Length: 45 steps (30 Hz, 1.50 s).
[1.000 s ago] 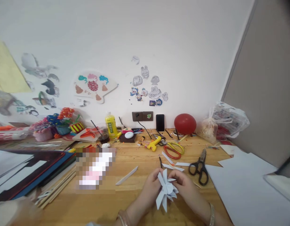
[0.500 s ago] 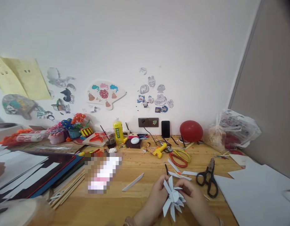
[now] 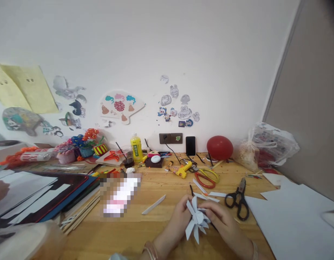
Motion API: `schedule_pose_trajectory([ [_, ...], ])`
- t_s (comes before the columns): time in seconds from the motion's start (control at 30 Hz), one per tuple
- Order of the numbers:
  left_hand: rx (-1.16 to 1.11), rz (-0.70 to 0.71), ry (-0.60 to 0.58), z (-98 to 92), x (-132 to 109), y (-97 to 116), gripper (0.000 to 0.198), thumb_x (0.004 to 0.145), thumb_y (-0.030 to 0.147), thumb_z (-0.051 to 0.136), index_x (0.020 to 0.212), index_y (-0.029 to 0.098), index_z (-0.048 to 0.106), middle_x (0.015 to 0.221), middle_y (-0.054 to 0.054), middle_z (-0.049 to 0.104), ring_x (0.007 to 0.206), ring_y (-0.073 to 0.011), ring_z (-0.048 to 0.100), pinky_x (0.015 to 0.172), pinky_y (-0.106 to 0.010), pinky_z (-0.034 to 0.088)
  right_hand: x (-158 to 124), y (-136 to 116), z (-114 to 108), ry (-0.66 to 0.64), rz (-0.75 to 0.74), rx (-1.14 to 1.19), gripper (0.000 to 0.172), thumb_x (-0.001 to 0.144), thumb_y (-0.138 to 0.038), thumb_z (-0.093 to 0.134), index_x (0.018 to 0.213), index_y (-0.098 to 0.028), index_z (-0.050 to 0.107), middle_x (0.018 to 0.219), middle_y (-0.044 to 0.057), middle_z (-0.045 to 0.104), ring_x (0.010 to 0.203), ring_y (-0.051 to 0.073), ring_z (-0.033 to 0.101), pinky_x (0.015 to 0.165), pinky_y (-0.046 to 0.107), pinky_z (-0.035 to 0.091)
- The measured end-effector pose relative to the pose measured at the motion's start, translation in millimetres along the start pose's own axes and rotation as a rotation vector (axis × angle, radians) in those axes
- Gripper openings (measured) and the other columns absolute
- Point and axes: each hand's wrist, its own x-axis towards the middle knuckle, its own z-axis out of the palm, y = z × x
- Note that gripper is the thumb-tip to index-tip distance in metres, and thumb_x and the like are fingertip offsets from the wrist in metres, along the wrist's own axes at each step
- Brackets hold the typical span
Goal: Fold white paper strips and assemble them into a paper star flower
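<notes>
A pale folded paper flower (image 3: 198,217) with pointed petals is held between my two hands, low in the head view. My left hand (image 3: 182,213) is closed on its left side, its fingers partly behind the petals. On the right edge, the thumb and fingers of my right hand (image 3: 218,215) pinch a petal. A thin black stick (image 3: 191,190) shows just above my left hand; whether it joins the flower I cannot tell. Paper strips (image 3: 206,197) lie on the table just past my hands, and another strip (image 3: 154,204) lies to the left.
Black-handled scissors (image 3: 238,199) lie right of my hands, beside large white paper sheets (image 3: 294,216). Red-and-yellow-handled scissors (image 3: 207,177) and a yellow glue gun (image 3: 184,169) lie farther back. Wooden sticks (image 3: 81,213) are at left. Another person's hand (image 3: 0,191) rests at the far left.
The flower has shifted slightly left and turned a little in my hands. My right hand has moved its grip on the petals. The whole view has tilted slightly.
</notes>
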Motion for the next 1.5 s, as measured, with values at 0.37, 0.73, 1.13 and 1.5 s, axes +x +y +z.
schedule_pose_trajectory([
  [0.37,0.112,0.066,0.006,-3.9,0.8,5.1,0.007,0.065,0.02,0.053,0.064,0.018,0.046,0.057,0.006,0.042,0.053,-0.0081,0.038,0.052,-0.018,0.033,-0.9,-9.7,-2.7,-0.028,-0.18,-0.147,0.029,0.085,-0.038,0.047,0.101,-0.02,0.063,0.093,0.009,0.066,0.087,0.02,0.058,0.077,0.033,0.046],
  [0.73,0.187,0.045,-0.043,-0.7,-3.6,13.4,0.006,0.065,0.019,0.053,0.068,0.017,0.048,0.059,0.006,0.045,0.054,-0.0082,0.04,0.052,-0.018,0.035,1.3,-26.7,-12.8,-0.03,-0.284,-0.303,0.026,0.075,-0.012,0.051,0.098,-0.019,0.061,0.095,0.007,0.066,0.089,0.02,0.058,0.085,0.036,0.044],
  [1.13,0.232,0.106,-0.07,2.7,-3.7,8.8,0.015,0.077,0.03,0.048,0.071,0.017,0.048,0.062,0.005,0.045,0.056,-0.0086,0.042,0.053,-0.018,0.037,-0.7,-19.0,-4.2,0.052,-0.251,-0.446,0.019,0.083,-0.014,0.048,0.081,-0.018,0.067,0.076,0.006,0.068,0.07,0.017,0.06,0.064,0.03,0.047],
  [1.5,0.222,0.077,0.0,3.8,-4.5,5.0,0.013,0.076,0.029,0.051,0.07,0.018,0.048,0.059,0.005,0.046,0.052,-0.0081,0.042,0.051,-0.018,0.036,-2.9,-14.7,3.9,0.166,-0.319,-0.462,0.023,0.085,-0.017,0.046,0.073,-0.018,0.065,0.066,0.006,0.065,0.064,0.017,0.057,0.062,0.031,0.046],
])
